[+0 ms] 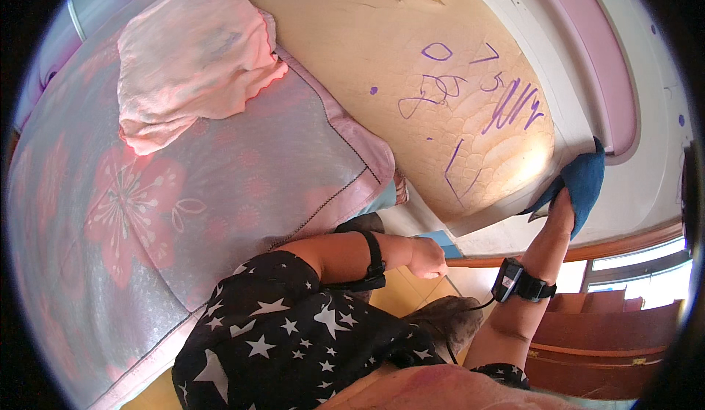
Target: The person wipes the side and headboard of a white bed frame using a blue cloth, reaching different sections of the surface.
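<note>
My right hand [562, 205] is mostly covered by a dark blue cloth [587, 181], pressed against the white frame [570, 129] of a bed's padded end board. One corner of that cloth hangs over the board's edge. My left hand [428, 258] is curled into a fist in front of the board's lower edge, with nothing visible in it. Purple pen scribbles [443, 88] mark the cream padded panel [352, 41]. Beside the panel lies a pink and grey flowered bedspread [237, 190], with a crumpled pale pink cloth [187, 63] on top.
A pink strip [600, 63] runs along the board's white frame. Purple dots mark the white surface beyond. Brown wooden furniture [600, 327] with small hinges stands at the right, near a bright window or door. Yellow floor tiles [399, 289] show below my left hand.
</note>
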`<state>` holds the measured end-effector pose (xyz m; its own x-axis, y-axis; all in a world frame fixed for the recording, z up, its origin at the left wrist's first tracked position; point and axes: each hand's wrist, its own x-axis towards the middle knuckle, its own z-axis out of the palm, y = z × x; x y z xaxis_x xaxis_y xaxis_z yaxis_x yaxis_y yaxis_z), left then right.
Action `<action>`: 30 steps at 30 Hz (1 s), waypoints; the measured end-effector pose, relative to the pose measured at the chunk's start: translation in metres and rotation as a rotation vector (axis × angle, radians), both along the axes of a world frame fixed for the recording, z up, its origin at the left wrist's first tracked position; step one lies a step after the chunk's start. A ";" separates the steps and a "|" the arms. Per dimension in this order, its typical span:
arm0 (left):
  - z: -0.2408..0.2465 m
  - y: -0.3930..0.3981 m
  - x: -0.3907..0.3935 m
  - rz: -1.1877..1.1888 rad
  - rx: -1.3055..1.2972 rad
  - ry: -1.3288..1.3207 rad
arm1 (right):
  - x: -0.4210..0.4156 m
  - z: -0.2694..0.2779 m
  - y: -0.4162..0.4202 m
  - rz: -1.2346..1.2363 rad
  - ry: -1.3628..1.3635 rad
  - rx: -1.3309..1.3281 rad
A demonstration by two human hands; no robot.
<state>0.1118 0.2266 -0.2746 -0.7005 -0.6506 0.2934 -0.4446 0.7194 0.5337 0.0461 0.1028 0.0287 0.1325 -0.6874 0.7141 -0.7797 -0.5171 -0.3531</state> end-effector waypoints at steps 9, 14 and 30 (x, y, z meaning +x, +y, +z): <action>0.135 0.009 -0.006 -0.195 -0.082 0.011 | 0.000 -0.032 0.008 0.386 -0.457 -0.245; 0.193 0.046 0.052 -0.212 -0.138 -0.074 | -0.036 -0.041 -0.017 0.423 -0.259 -0.144; 0.137 0.076 0.142 -0.077 0.067 0.164 | -0.007 0.000 -0.013 0.641 -0.040 -0.434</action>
<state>0.2542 0.3026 -0.1377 -0.6956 -0.6184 0.3656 -0.2925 0.7086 0.6421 0.0389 0.0897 0.0283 0.3782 -0.1429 0.9146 -0.2724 -0.9614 -0.0376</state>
